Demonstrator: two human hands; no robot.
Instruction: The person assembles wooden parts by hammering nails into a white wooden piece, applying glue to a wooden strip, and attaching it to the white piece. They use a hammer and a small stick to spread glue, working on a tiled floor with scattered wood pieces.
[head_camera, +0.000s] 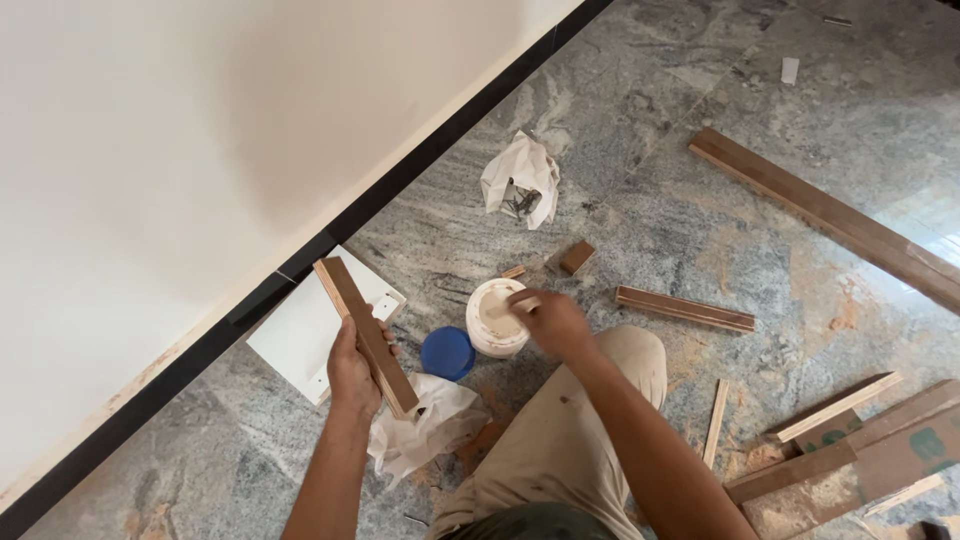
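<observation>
An open round white tub (497, 317) of pale paste sits at centre, its round blue lid (447, 353) just beside it at eight o'clock, a crumpled white paper packet (520, 180) of dark screws well apart at twelve o'clock, and possibly a green-printed brown carton (905, 450) at four o'clock.

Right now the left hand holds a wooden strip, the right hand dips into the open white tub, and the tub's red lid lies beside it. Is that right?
Not quite: the lid is blue, not red, as the head view shows. The rest stands: the left hand holds the wooden strip, and the right hand reaches into the open white tub, with the lid on the floor beside it.
</observation>
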